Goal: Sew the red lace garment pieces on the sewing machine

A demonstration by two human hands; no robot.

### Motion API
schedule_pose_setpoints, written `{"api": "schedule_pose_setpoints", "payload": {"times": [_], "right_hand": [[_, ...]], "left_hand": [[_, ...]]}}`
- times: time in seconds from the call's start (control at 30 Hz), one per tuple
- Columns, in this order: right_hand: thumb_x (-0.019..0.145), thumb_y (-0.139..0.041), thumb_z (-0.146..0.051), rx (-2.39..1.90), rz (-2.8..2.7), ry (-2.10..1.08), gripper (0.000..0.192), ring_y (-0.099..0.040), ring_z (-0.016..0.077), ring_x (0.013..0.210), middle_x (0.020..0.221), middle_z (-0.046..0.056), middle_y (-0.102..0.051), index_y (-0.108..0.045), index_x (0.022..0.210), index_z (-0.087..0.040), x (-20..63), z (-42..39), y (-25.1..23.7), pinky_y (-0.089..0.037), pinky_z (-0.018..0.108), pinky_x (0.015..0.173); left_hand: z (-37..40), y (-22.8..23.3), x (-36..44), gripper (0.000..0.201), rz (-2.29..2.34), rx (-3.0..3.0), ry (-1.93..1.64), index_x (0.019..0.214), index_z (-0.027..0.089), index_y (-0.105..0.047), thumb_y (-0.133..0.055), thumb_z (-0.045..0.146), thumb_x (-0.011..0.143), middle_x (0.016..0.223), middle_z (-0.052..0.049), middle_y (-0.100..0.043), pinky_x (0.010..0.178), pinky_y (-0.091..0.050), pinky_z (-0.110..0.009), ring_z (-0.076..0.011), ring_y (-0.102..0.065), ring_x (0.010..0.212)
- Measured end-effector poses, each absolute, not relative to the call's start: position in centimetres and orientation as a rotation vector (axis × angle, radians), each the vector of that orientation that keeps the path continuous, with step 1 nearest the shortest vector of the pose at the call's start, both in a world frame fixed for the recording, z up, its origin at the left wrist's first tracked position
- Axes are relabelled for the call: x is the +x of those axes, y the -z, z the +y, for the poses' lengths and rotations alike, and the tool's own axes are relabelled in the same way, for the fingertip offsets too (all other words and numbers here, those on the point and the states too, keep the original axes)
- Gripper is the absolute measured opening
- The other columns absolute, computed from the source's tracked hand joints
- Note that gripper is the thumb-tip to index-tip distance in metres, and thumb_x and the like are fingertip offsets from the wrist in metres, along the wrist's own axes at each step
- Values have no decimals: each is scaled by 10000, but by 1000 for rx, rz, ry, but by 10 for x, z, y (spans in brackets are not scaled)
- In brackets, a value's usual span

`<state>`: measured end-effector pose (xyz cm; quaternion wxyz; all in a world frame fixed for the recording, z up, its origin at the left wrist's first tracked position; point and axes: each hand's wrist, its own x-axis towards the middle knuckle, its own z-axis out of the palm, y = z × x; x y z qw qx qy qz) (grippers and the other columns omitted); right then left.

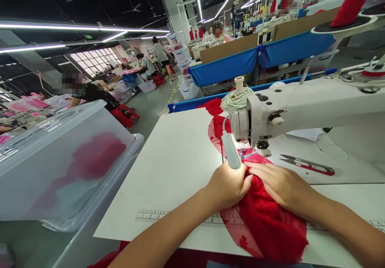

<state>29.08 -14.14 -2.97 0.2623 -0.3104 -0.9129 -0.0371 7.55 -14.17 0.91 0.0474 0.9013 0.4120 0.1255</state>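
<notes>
Red lace fabric (264, 220) lay at the bench's near edge under the sewing machine (300, 111). Left hand (230, 185) pinched it closed, right hand (281, 183) pressed flat; seemingly mid-seam, next needing steady feeding.

thread snips (308, 165) on table | plastic bin (60, 159) at left | blue dividers (240, 64) behind
</notes>
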Motion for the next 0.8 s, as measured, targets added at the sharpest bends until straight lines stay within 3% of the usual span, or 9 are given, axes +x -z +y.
{"api": "schedule_pose_setpoints", "payload": {"times": [0.13,0.23,0.37,0.53,0.7,0.8], "right_hand": [[869,-394,-39,-828,-2440,116,447,-685,205,1125,1272,118,-717,-660,1217,-132,290,-142,30,-585,329,940],[877,-389,-31,-843,-2418,116,437,-686,200,1104,1267,109,-719,-654,1207,-140,289,-143,31,-575,321,926],[899,-375,-32,-881,-2401,167,413,-680,199,1096,1226,109,-731,-637,1201,-134,287,-143,32,-561,325,937],[896,-377,-27,-901,-2398,198,407,-698,198,988,1212,88,-740,-634,1192,-140,287,-143,30,-590,316,835],[908,-374,-41,-934,-2421,148,409,-705,216,963,1230,103,-733,-645,1197,-143,288,-142,32,-608,341,787],[897,-353,-40,-991,-2422,75,458,-696,236,1021,1286,118,-708,-654,1225,-150,288,-141,36,-609,389,846]], "left_hand": [[-148,7,72,281,1246,3030,-329,1052,116,-579,-335,41,934,1024,-149,-669,580,-529,-299,-211,-644,769],[-150,12,68,415,1163,3123,-258,1174,64,-582,-309,-28,876,1166,-211,-676,662,-573,-334,-263,-681,969],[-150,16,65,397,1171,3113,-258,1175,61,-603,-330,-6,895,1226,-226,-673,832,-600,-414,-300,-666,1104],[-149,20,66,410,1185,3133,-280,1204,61,-590,-332,-22,896,1221,-225,-673,924,-576,-443,-293,-661,1136],[-148,19,67,433,1229,3133,-300,1213,57,-591,-322,-34,887,1223,-232,-673,850,-586,-417,-293,-666,1111],[-147,17,67,379,1235,3137,-340,1166,60,-599,-332,-24,909,1198,-230,-675,808,-576,-393,-284,-682,1054]]}}
